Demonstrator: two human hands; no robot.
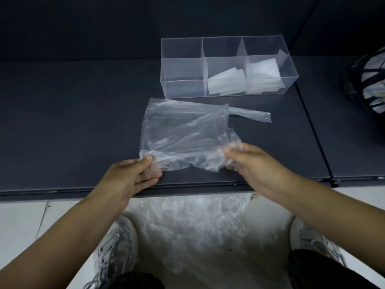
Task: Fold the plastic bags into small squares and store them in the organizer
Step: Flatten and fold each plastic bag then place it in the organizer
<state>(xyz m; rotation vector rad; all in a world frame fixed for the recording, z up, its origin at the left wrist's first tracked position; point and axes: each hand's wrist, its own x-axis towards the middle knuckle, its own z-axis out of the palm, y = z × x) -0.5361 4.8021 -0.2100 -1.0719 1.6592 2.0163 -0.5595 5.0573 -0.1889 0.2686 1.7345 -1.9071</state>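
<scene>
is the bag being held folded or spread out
Spread out. The plastic bag lies mostly flat on the dark surface, one handle stretched to the right; left hand and right hand pinch its near edge.

You seem to be in a shop, crouching before a low display shelf. It is of dark metal, with a dark back panel behind it and a joint where the next section begins on your right. It sits just above a floor of pale tiles, where your shoes stand. At the far right, a dark basket holds what look like packets.
</scene>
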